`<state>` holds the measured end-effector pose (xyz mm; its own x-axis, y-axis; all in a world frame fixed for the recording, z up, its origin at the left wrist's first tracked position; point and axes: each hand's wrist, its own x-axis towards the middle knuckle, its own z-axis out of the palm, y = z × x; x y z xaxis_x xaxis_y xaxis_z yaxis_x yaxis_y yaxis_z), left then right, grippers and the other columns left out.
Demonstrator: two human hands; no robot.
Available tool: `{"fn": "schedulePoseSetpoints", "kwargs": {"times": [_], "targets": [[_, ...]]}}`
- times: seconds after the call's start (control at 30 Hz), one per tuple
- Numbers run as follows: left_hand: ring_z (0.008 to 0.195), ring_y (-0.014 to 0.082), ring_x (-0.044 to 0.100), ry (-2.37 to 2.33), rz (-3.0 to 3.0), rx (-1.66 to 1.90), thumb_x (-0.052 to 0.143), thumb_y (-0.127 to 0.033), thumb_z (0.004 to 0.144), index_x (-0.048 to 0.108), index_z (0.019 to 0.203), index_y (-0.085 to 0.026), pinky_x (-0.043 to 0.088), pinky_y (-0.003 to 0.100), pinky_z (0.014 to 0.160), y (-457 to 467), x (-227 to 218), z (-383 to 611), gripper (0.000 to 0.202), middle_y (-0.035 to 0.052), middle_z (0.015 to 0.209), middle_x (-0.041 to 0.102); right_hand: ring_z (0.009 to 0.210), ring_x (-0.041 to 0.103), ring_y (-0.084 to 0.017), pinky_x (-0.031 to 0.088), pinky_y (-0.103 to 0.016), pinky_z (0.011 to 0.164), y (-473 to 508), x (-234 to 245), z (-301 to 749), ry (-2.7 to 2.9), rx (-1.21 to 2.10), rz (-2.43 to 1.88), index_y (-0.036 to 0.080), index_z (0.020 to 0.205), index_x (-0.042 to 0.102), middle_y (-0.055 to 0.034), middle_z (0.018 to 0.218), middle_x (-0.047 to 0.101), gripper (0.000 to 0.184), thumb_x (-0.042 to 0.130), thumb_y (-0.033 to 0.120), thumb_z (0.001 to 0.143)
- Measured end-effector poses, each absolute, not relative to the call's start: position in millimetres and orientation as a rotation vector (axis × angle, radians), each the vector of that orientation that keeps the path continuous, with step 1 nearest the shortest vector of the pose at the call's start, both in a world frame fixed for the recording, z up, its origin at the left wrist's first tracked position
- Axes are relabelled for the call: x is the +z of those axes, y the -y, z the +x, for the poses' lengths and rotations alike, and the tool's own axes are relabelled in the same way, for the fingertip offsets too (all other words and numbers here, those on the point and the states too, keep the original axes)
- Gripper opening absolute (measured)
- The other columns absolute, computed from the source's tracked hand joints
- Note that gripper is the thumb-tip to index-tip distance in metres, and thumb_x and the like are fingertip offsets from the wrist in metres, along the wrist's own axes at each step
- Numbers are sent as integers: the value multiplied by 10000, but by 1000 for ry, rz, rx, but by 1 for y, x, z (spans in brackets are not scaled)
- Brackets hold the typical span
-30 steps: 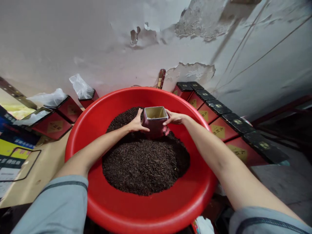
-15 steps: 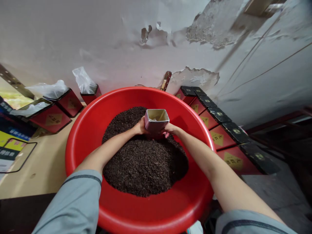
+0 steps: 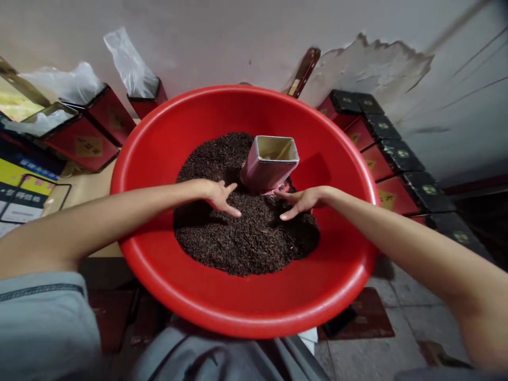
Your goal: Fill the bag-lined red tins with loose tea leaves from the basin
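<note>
A wide red basin (image 3: 246, 309) holds a heap of dark loose tea leaves (image 3: 250, 241). Toward its far side an open-topped metal tin (image 3: 270, 166) stands slightly tilted on the leaves, with something pink at its base. My left hand (image 3: 222, 196) is left of the tin and just in front of it, fingers spread over the leaves and holding nothing. On the other side, my right hand (image 3: 304, 201) has its fingers stretched toward the tin's base, also with nothing in it. Whether the fingertips touch the leaves I cannot tell.
Red tins (image 3: 85, 137) with clear plastic bags (image 3: 129, 63) in their mouths stand at the left. Several lidded red tins (image 3: 397, 196) line the right side along the peeling wall (image 3: 373, 69). A dark red strip (image 3: 305, 71) leans behind the basin.
Both hands have let go of the tin, which now stands on the leaves. They have come apart and nearer to me with fingers spread. The view has tipped downward.
</note>
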<state>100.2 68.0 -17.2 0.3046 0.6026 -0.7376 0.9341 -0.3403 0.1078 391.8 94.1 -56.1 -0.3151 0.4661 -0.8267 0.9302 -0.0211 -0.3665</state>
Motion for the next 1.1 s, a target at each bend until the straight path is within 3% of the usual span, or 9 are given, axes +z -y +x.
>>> {"fn": "schedulePoseSetpoints", "kwargs": {"times": [0.03,0.1,0.17,0.23,0.37,0.53,0.7,0.87,1.1], "targets": [[1599,420,242,-1304,2057,-832,675,-755,825,-25,1693,-226,324,535,1263,-58,-17,103,1234,199,1751,32,1585,241,-421,383,-539,1219,-88,-60,387,-1824,-1284,1377,222,1713,35,-197,1743,190,1592,876,803,492],[1608,468,155,-1283,2101,-889,768,-714,769,-1,1688,-320,300,687,1226,-43,-23,111,1262,151,1757,-1,1599,116,-473,248,-594,1271,-76,-68,378,-1849,-1154,1258,221,1707,-44,-213,1760,5,1692,900,796,426],[1605,513,81,-1309,2132,-947,838,-666,727,102,1678,-397,244,832,1157,-37,-29,118,1232,110,1765,29,1568,87,-563,210,-692,1246,-67,-76,372,-1884,-957,1208,254,1708,-36,-232,1750,-93,1720,922,775,378],[1601,521,92,-1347,2159,-954,837,-636,753,216,1664,-410,199,882,1130,-40,-29,122,1126,106,1767,109,1539,88,-619,227,-742,1211,-60,-84,371,-1919,-843,1196,269,1710,-15,-254,1742,-100,1706,943,732,377],[1533,517,309,-1473,2244,-855,716,-605,888,316,1659,-315,316,806,1141,-57,-12,113,916,178,1736,248,1525,172,-624,303,-710,1195,-54,-94,377,-1981,-819,1208,242,1710,59,-281,1736,-13,1635,958,656,409],[1328,426,588,-1595,2271,-744,641,-631,919,376,1636,-280,492,554,1082,-79,7,85,841,195,1568,532,1419,431,-582,437,-659,1107,-54,-97,375,-2032,-741,1184,239,1688,150,-289,1698,165,1517,960,529,439],[1335,404,596,-1678,2260,-641,691,-567,897,542,1526,-298,448,518,1112,-95,3,71,700,137,1390,692,1290,561,-490,474,-545,1094,-44,-95,365,-2088,-545,1143,116,1617,313,-264,1475,451,1315,948,371,494],[1318,401,607,-1642,2335,-609,646,-541,928,621,1445,-241,454,498,1100,-99,5,73,598,136,1345,707,1266,563,-460,502,-518,1040,-36,-98,373,-2144,-524,1157,141,1617,286,-247,1447,445,1269,933,309,539],[1298,394,620,-1592,2391,-544,633,-525,953,640,1422,-213,468,480,1086,-94,10,74,563,152,1346,699,1182,595,-410,535,-491,971,-30,-90,368,-2130,-427,1222,175,1515,420,-191,1373,522,1085,926,301,563]]}}
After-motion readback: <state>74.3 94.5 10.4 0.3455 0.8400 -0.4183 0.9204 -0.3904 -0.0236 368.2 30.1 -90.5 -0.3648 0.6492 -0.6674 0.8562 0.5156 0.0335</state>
